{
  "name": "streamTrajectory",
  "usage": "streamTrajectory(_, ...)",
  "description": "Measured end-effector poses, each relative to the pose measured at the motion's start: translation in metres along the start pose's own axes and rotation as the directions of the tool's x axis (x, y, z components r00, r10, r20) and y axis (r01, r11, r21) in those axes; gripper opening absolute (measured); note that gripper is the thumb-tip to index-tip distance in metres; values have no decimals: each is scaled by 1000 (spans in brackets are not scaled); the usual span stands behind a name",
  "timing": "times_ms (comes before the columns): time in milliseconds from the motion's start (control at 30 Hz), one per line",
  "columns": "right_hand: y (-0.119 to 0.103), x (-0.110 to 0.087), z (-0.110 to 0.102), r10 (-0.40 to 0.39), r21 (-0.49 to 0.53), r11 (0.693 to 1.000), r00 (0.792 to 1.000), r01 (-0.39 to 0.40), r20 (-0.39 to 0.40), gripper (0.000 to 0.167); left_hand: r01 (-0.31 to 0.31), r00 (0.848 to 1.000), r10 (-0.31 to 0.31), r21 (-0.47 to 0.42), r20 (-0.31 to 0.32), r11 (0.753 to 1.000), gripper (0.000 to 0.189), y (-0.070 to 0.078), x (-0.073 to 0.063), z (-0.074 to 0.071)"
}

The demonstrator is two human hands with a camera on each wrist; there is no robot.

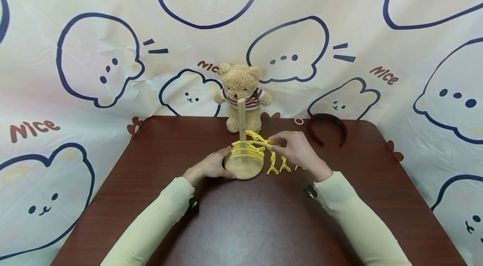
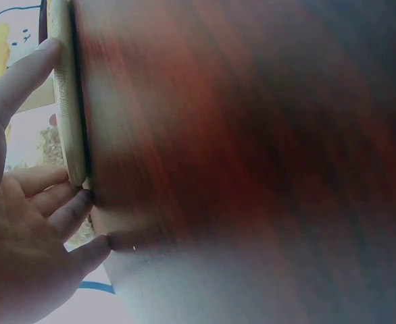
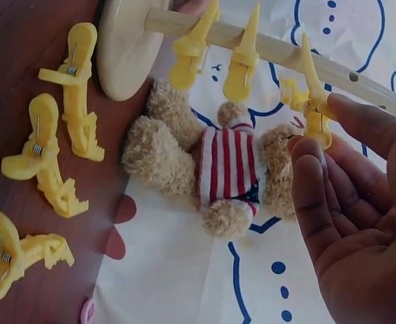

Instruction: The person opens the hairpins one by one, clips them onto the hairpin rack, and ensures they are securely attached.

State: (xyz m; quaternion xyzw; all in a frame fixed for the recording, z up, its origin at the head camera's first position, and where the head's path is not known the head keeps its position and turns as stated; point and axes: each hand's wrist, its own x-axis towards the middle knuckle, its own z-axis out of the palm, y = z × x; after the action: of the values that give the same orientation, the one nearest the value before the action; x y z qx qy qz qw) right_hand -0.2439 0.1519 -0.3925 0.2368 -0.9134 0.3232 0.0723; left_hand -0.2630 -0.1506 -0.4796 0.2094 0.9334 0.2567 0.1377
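A wooden stand (image 1: 242, 121) with an upright pole rises from a round base (image 1: 243, 170). My left hand (image 1: 209, 165) holds the base at its left edge, thumb on the near side and fingers around the far side. Between thumb and fingers, my right hand (image 3: 360, 202) pinches a yellow spring hair clip (image 3: 317, 120) right beside the pole; whether its jaws touch the pole is unclear. Lower on the pole sit two more yellow clips, one nearer the middle (image 3: 241, 67) and one closer to the base (image 3: 190, 57). Three loose yellow clips (image 3: 42, 145) lie on the table.
Behind the stand a teddy bear (image 1: 238, 79) in a striped top sits against the printed cloth backdrop (image 1: 211, 48). A dark headband (image 1: 327, 116) and a small pink ring (image 1: 299, 124) lie at the back right of the brown table (image 1: 241, 224).
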Motion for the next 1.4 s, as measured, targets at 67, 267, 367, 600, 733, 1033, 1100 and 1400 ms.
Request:
streamTrajectory(67, -1, 3, 3, -4, 0, 1000, 1000, 4, 4, 21, 1, 1000, -1, -2, -1, 1000, 104, 0, 0, 0)
streamTrajectory(267, -4, 10, 10, 1, 5, 1000, 1000, -1, 17, 21, 10, 1000, -10, -12, 6, 1000, 104, 0, 0, 0)
streamTrajectory(367, -6, 13, 13, 4, 11, 1000, 1000, -4, 29, 21, 7, 1000, -7, -9, 6, 1000, 104, 0, -1, 0)
streamTrajectory(600, -6, 17, 17, 10, 20, 1000, 999, -10, 36, 19, 11, 1000, -11, -9, 6, 1000, 105, 1, -1, -1)
streamTrajectory(733, -6, 20, 19, -14, 21, 1000, 999, 14, 29, 19, 16, 1000, -16, -14, 1, 1000, 105, 1, 0, -2)
streamTrajectory(1033, -7, 23, 22, -16, 46, 999, 998, 14, 60, 24, 10, 1000, -10, -15, -9, 1000, 105, 2, -1, -1)
streamTrajectory(1100, -7, 23, 22, -8, 58, 998, 998, 4, 67, 25, 12, 1000, -12, -15, -8, 1000, 106, 2, -1, -1)
streamTrajectory(1400, -6, 23, 23, 33, 86, 995, 995, -41, 97, 27, 24, 1000, -23, -17, 6, 1000, 106, 1, -2, -1)
